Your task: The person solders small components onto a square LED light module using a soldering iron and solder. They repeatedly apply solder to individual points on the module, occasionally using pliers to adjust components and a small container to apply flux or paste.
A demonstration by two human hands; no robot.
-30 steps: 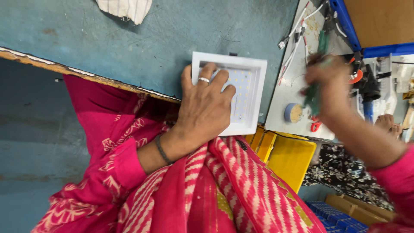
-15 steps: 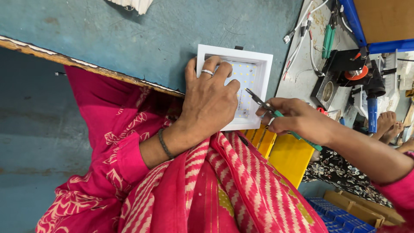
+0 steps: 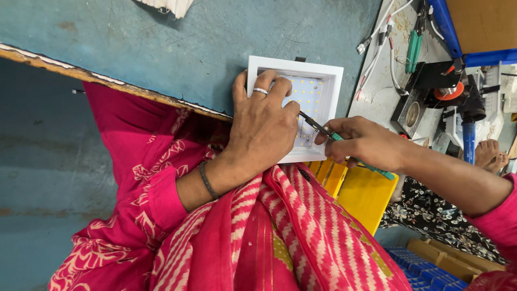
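The left hand [image 3: 264, 129] lies flat on the square white light panel [image 3: 318, 89] at the blue table's [image 3: 161, 48] edge, pinning it. The right hand [image 3: 366, 143] is closed around a green-handled screwdriver [image 3: 323, 129], its tip on the dotted board. A slip could scratch the board or jab the nearby thumb.

The left hand [image 3: 264, 129] presses a white square light panel [image 3: 318, 91] while the right hand [image 3: 366, 143] holds a green-handled screwdriver [image 3: 328, 132] against it.

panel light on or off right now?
Off. The dots on the board inside the white square panel light look dull, no glow. The left hand pins it while the right hand holds a green-handled tool to it.
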